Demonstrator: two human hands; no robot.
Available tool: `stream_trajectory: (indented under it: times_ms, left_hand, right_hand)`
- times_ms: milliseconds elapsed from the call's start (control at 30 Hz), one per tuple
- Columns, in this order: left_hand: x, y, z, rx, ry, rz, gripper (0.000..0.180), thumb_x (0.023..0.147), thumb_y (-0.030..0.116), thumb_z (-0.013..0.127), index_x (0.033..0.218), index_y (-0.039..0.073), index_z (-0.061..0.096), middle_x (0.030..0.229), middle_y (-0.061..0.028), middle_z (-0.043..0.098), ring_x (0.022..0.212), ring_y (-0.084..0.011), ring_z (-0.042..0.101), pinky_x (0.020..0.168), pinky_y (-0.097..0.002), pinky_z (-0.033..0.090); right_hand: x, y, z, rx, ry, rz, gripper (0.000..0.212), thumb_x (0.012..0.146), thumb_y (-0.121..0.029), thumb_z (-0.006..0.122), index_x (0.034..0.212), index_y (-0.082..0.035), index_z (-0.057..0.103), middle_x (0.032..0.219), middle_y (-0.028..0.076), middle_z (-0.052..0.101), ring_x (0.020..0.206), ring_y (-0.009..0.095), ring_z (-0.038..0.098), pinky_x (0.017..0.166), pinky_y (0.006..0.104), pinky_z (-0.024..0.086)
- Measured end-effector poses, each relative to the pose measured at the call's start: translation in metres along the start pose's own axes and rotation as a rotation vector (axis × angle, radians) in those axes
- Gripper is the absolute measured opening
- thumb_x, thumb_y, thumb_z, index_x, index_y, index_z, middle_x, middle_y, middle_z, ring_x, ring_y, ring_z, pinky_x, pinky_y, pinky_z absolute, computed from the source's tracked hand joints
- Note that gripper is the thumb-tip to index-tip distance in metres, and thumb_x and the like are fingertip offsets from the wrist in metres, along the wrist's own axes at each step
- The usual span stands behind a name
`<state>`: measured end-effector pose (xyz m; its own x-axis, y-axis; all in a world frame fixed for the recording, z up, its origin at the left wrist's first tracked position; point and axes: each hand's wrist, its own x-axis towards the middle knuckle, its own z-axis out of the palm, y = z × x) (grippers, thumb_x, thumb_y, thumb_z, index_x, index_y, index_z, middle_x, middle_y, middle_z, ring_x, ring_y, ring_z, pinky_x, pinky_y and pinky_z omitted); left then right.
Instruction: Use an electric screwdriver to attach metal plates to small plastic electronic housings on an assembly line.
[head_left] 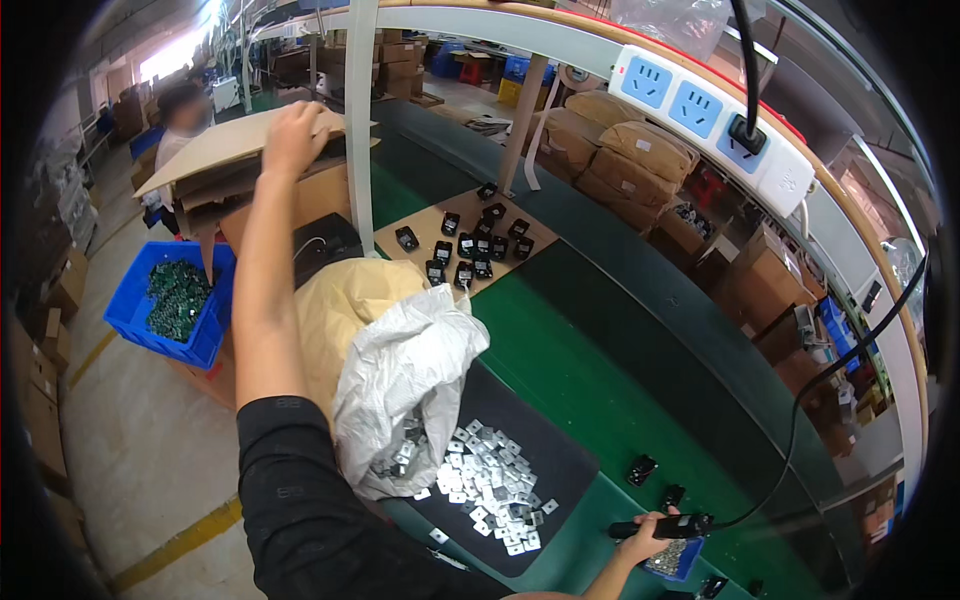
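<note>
Head view. My left hand (293,135) reaches far forward and up, palm down and fingers curled over the edge of a flat brown corrugated cardboard sheet (215,145), the top one of a stack on the far left end of the green surface (590,390). I judge the sheet light and fairly stiff, though it would bend if lifted by one corner; the edge I already cover is the natural place to take it. My right hand (648,540), low at the frame's bottom, has its grip closed around a black pen-shaped electric screwdriver (660,525) with a black cable (830,370) leading up to a white power strip (715,125); the tool looks rigid and moderately heavy, best held mid-barrel.

Count: one cardboard sheet under my hand; one screwdriver; about thirteen small black plastic housings (470,245) on a tan board at centre, and two more near my right hand; several dozen small square silver metal plates (490,475), too many to count, spilling from one white woven sack (400,380) onto one dark mat (560,465); one blue plastic crate (175,300) of green circuit boards on the floor.
</note>
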<state>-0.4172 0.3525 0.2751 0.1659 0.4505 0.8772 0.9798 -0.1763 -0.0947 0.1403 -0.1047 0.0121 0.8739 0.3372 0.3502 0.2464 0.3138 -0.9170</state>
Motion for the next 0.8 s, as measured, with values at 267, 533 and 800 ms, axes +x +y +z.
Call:
stream_trajectory:
  times_ms: [267, 533, 800]
  left_hand:
    - [-0.034, -0.095, 0.009, 0.255, -0.241, -0.221, 0.045, 0.074, 0.026, 0.065, 0.116, 0.013, 0.054, 0.113, -0.0119, 0.058, 0.105, -0.0310, 0.054, 0.086, -0.0440, 0.043]
    - [-0.036, -0.112, -0.052, 0.038, -0.159, -0.258, 0.031, 0.082, 0.023, 0.055, 0.110, 0.013, 0.063, 0.107, -0.0139, 0.062, 0.099, -0.0334, 0.058, 0.085, -0.0418, 0.044]
    - [-0.100, -0.006, -0.222, 0.043, 0.068, 0.249, 0.025, 0.084, 0.004, 0.051, 0.107, 0.001, 0.062, 0.106, -0.0166, 0.063, 0.099, -0.0321, 0.059, 0.086, -0.0384, 0.046]
  right_hand:
    - [0.009, 0.000, 0.005, -0.079, 0.094, -0.004, 0.035, 0.081, -0.001, 0.052, 0.115, 0.003, 0.045, 0.072, 0.005, 0.050, 0.058, 0.011, 0.048, 0.056, 0.0236, 0.043]
    - [0.003, 0.001, 0.010, -0.123, 0.111, -0.027, 0.041, 0.078, 0.001, 0.052, 0.118, 0.005, 0.043, 0.072, 0.005, 0.051, 0.059, 0.011, 0.048, 0.057, 0.0238, 0.042]
    - [-0.010, 0.000, -0.014, -0.027, 0.103, -0.038, 0.038, 0.078, 0.002, 0.051, 0.115, 0.004, 0.043, 0.072, 0.006, 0.051, 0.060, 0.012, 0.049, 0.058, 0.0250, 0.043]
